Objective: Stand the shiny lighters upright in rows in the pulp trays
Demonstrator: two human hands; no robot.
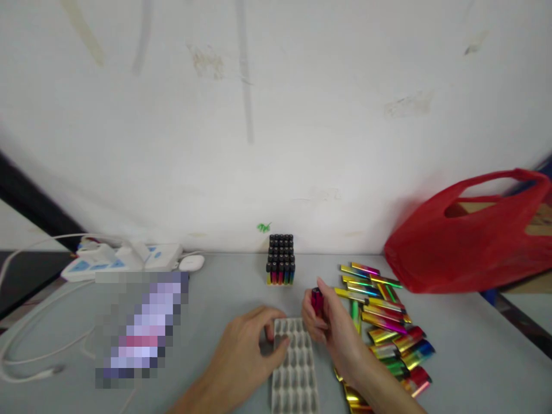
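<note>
Closest to me in the head view, a pale pocketed tray [295,376] sits under my left hand [248,348], thumb and fingers curved at its edge — whether they grip, I can't tell. My right hand [331,325] closes round a magenta battery-shaped cylinder [317,301], just beside the tray. Beyond stands a black-topped cylinder block [280,259]; metallic cylinders [383,315] lie scattered to the right.

1 head-worn camera looks forward and down, close over the table [228,287], facing a wall [310,132].
</note>
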